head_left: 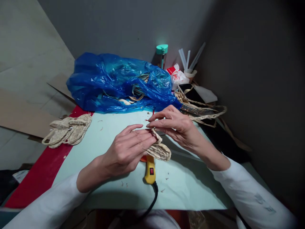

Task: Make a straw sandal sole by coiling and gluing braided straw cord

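Observation:
In the middle of the head view, my left hand (130, 146) is closed around a small piece of braided straw (160, 152), whose looped end sticks out past the fingers. My right hand (171, 125) comes in from the right, its thumb and fingertips pinching at the strand on the braid's upper side. What lies between those fingertips is too small to make out. Directly below the braid lies a yellow-handled hot glue gun (150, 171) with a red switch and a black cord; its front part is hidden under the left hand and the braid.
A bundle of braided straw pieces (69, 129) lies at left on a red strip. Behind the hands sprawls a blue plastic bag (114, 79) with straw inside. Loose straw strips (202, 111), a cup of glue sticks (190, 73) and a green-lidded bottle (162, 49) stand at back right.

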Motion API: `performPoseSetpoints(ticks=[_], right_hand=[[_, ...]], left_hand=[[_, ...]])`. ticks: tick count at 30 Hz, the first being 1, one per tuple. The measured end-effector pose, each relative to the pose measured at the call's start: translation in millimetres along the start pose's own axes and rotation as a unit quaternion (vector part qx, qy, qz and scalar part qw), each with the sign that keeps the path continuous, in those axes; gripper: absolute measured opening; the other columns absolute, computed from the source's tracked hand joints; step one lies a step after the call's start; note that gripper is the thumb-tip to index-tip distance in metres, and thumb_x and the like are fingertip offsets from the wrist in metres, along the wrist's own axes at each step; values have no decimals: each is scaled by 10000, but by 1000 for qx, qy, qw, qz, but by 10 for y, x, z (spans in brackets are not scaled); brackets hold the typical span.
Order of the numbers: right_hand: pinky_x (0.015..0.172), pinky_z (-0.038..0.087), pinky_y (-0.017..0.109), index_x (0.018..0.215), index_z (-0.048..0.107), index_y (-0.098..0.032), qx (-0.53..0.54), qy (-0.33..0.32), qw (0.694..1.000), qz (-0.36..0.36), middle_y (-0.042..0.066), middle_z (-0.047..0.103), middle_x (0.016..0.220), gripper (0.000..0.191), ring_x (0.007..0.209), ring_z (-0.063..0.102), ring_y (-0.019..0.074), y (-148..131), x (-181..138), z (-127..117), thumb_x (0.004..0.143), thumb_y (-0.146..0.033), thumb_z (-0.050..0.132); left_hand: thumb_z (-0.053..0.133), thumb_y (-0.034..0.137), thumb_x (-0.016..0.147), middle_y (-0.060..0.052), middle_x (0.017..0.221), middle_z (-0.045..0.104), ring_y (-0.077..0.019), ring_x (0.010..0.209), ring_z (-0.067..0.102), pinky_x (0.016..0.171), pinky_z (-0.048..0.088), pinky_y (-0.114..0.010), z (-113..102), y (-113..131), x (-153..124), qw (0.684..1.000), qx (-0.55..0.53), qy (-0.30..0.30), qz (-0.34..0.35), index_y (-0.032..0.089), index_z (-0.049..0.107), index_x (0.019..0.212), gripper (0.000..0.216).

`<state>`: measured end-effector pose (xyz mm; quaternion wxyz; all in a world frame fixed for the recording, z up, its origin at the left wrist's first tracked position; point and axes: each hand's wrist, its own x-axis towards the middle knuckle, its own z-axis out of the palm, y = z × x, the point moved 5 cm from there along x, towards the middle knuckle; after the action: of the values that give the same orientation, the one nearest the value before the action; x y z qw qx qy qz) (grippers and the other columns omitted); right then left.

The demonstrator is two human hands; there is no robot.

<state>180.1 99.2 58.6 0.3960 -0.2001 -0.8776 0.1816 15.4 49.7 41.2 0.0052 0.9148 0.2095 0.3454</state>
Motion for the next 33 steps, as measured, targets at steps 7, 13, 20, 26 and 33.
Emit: performPoseSetpoints(ticks=[7, 13, 20, 26, 33], right_hand=[[814, 465, 305, 1141, 681, -138, 7, 5, 1000, 13, 86, 649, 1093, 204, 967, 591, 174, -29, -12, -2, 992, -116, 542], [836, 472, 291, 1183, 653, -156, 5, 16, 1000, 15, 74, 659, 1099, 244, 999, 605, 176, -59, -14, 38, 972, -76, 560], [1021, 460, 248, 1489, 362, -161, 55, -4, 997, 53, 76, 571, 1360, 497, 1212, 573, 129, -125, -8, 73, 1014, -108, 499], [629, 478, 198, 1076, 637, -158, -104, 71, 975, 182, 7, 687, 881, 163, 712, 648, 100, -179, -169, -145, 1024, -231, 502], [447, 298, 286, 1012, 602, -99, -235, -52, 936, 256, 67, 623, 677, 507, 534, 611, 252, -350, -487, 485, 896, -592, 632]], left_hand=[[632, 27, 815, -137, 1152, 721, -214, 1111, 663, 1092, 460, -447, 5, -22, -1, 999, -8, 31, -42, 86, 548, 1278, 474], [617, 76, 848, -105, 1159, 718, -194, 1085, 666, 1124, 426, -424, 34, -55, 4, 997, -36, 19, -64, 112, 440, 1398, 579], [593, 40, 856, -129, 1188, 711, -198, 1137, 654, 1154, 396, -463, 5, -60, 6, 999, 11, 21, -46, 92, 448, 1401, 566], [590, 15, 812, -159, 1234, 690, -246, 1148, 655, 1121, 440, -503, -188, -270, -6, 987, 129, 65, -73, 92, 453, 1408, 616], [598, 48, 823, -129, 1239, 693, -260, 1119, 673, 1088, 471, -515, -334, -459, -60, 966, 188, 130, -119, 155, 425, 1451, 660]])
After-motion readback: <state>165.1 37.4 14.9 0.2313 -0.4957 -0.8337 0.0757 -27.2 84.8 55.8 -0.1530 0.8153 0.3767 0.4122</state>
